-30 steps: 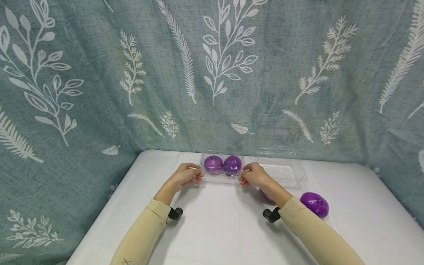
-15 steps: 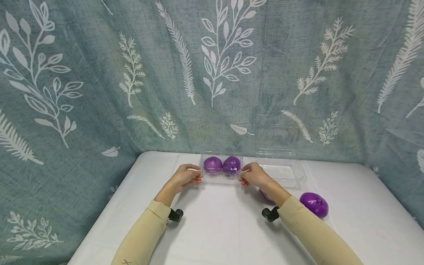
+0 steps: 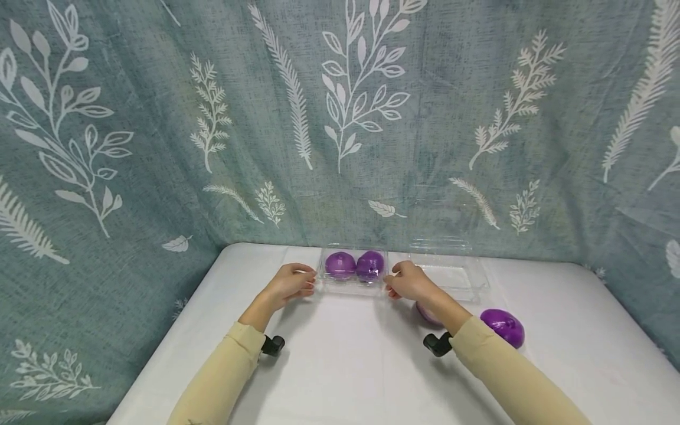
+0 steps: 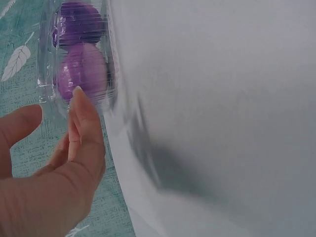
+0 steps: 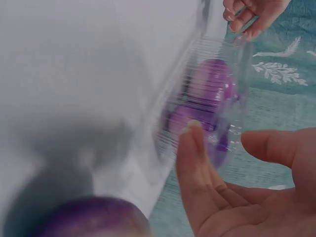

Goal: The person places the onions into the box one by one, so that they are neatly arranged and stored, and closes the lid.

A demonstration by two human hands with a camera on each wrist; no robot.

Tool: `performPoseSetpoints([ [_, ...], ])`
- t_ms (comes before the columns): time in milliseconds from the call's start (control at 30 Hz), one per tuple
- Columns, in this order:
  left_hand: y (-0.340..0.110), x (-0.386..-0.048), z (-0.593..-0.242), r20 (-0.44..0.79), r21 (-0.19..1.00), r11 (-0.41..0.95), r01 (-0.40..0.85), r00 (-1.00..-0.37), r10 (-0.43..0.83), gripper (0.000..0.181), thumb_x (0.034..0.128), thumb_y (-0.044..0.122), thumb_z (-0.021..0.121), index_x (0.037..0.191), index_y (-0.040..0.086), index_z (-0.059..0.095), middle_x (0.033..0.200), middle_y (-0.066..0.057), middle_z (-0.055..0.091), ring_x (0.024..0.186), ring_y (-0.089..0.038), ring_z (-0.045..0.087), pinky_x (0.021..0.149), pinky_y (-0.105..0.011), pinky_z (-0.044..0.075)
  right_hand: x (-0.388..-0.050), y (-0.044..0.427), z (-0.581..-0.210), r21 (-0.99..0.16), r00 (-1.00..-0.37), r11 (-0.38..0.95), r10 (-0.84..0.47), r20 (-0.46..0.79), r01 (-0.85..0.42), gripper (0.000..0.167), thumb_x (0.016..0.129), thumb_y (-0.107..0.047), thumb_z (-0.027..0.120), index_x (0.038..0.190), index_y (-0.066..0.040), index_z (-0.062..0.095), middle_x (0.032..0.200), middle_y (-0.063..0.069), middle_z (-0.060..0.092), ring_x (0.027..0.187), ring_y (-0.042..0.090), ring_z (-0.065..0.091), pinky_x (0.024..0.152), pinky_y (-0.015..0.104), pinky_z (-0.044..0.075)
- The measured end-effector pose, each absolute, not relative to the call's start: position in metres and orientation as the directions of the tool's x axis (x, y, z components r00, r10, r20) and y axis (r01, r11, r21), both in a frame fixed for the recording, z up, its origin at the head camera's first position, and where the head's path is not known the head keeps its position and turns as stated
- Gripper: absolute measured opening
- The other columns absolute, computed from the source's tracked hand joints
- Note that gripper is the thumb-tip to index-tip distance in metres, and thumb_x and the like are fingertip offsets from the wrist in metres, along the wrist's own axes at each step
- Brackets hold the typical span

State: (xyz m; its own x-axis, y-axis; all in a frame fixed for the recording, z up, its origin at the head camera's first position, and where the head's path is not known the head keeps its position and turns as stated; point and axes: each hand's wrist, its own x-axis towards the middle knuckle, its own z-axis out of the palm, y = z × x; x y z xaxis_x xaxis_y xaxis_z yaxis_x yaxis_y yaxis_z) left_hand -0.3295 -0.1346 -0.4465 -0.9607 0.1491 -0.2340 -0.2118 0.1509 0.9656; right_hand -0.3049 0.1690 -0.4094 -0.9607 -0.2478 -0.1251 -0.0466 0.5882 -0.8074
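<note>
A clear plastic clamshell container [image 3: 347,289] sits near the table's far edge. Two round purple objects, possibly onions [image 3: 340,265], lie side by side in it, under ridged clear plastic. My left hand [image 3: 289,284] is just off its left end; the left wrist view shows thumb and fingers spread apart. At the right end is my right hand [image 3: 407,282], its thumb apart from its fingers [image 5: 190,163]. Those fingertips overlap the container in the right wrist view; whether they touch it I cannot tell. Neither hand grips anything.
A second clear container [image 3: 448,276] stands to the right with its lid raised. One loose purple round [image 3: 427,314] is partly hidden behind the right forearm; another purple round [image 3: 502,327] lies farther right. A patterned curtain [image 3: 239,147] hangs behind the white table [image 3: 340,366].
My left hand has drawn slightly left, away from the container's end. The right hand has eased a little off the other end. The container and purple rounds stay in place.
</note>
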Motion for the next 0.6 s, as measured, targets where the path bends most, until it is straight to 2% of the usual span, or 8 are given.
performPoseSetpoints([
  [167, -0.141, -0.326, -0.441, -0.175, 0.961, 0.237, -0.140, -0.976, 0.133, 0.042, 0.1028, 0.014, 0.062, 0.137, -0.008, 0.053, 0.130, -0.030, 0.059, 0.114, -0.045, 0.063, 0.088, -0.040, 0.063, -0.294, 0.174, -0.396, -0.724, -0.958, 0.682, -0.266, -0.109, -0.107, 0.056, 0.102, -0.015, 0.058, 0.139, 0.023, 0.040, 0.102, 0.024, 0.074, 0.085, 0.031, 0.074, 0.082, 0.038, 0.064],
  [333, -0.142, -0.320, -0.433, -0.098, 0.945, 0.321, -0.053, -0.987, 0.127, 0.039, 0.1015, 0.014, 0.064, 0.134, -0.006, 0.057, 0.117, -0.021, 0.061, 0.111, -0.044, 0.064, 0.087, -0.039, 0.063, -0.280, 0.184, -0.383, -0.684, -0.949, 0.713, -0.300, -0.098, -0.154, 0.056, 0.102, -0.019, 0.059, 0.142, 0.017, 0.043, 0.098, 0.014, 0.075, 0.086, 0.025, 0.072, 0.090, 0.046, 0.060],
  [433, -0.139, -0.316, -0.427, -0.056, 0.938, 0.346, -0.001, -0.987, 0.149, 0.038, 0.1015, 0.014, 0.064, 0.134, -0.004, 0.058, 0.116, -0.018, 0.060, 0.111, -0.042, 0.064, 0.088, -0.039, 0.062, -0.271, 0.193, -0.376, -0.682, -0.944, 0.708, -0.321, -0.082, -0.182, 0.054, 0.102, -0.019, 0.059, 0.143, 0.013, 0.045, 0.100, 0.011, 0.074, 0.089, 0.022, 0.071, 0.090, 0.046, 0.059],
  [600, -0.128, -0.307, -0.416, -0.001, 0.932, 0.355, 0.070, -0.981, 0.195, 0.038, 0.1016, 0.012, 0.063, 0.135, -0.005, 0.057, 0.118, -0.019, 0.060, 0.112, -0.043, 0.064, 0.090, -0.042, 0.062, -0.260, 0.209, -0.370, -0.676, -0.936, 0.701, -0.349, -0.046, -0.228, 0.051, 0.102, -0.020, 0.059, 0.143, 0.008, 0.047, 0.110, 0.014, 0.072, 0.097, 0.025, 0.069, 0.086, 0.044, 0.059],
])
